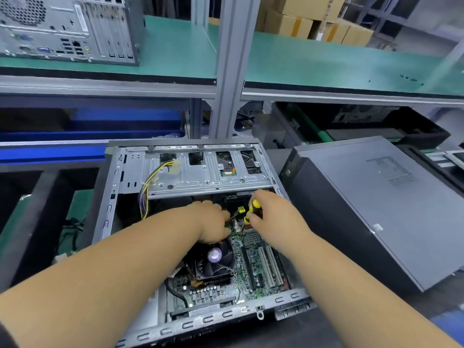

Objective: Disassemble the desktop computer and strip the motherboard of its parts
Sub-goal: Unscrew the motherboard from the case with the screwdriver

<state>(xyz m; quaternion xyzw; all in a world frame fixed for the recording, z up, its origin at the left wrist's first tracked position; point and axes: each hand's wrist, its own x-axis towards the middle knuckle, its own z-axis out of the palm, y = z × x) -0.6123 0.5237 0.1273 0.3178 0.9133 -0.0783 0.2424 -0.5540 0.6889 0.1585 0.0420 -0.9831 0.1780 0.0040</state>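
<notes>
The open desktop case (200, 237) is laid on its side on the bench, its motherboard (253, 270) exposed beside the black cooler fan (214, 259); a yellow-and-black screwdriver (252, 212) is gripped by the right hand (273, 217) near the drive cage (200, 169); the left hand (213, 222) is curled over the board's cables, though whether anything is held cannot be told; a closed grey tower (376, 209) is set just to the right.
</notes>
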